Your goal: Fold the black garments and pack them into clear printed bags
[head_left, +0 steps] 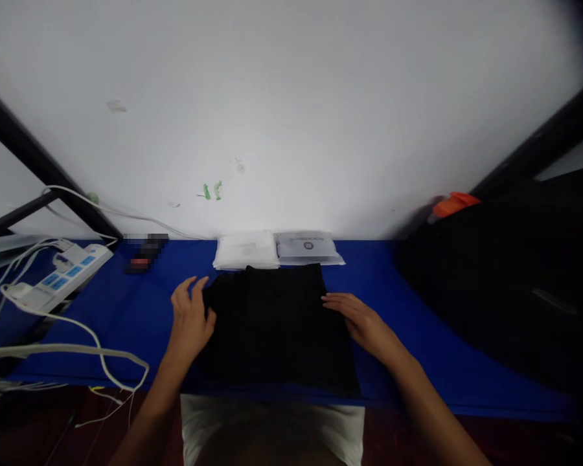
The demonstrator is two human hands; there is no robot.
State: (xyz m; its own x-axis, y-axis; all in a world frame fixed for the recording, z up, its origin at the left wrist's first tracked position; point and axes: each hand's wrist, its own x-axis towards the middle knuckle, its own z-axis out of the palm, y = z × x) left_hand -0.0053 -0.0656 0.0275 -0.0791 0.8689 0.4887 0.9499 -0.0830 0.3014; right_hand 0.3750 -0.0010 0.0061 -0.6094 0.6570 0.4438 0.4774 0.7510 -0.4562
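Note:
A black piece of cloth, apparently a garment, lies spread on the blue tabletop in front of me. My left hand is at its upper left edge, fingers curved and apart, with the thumb by the fabric. On the opposite side, my right hand rests its outstretched fingertips against the cloth's right edge. Just behind the cloth are a stack of white plastic packets and a frosted bag with dark print.
A white power strip with several plugs and loose white cables occupies the left end. Near it lies a dark, blurred-out object. A large black heap with an orange item covers the right. The white wall stands behind.

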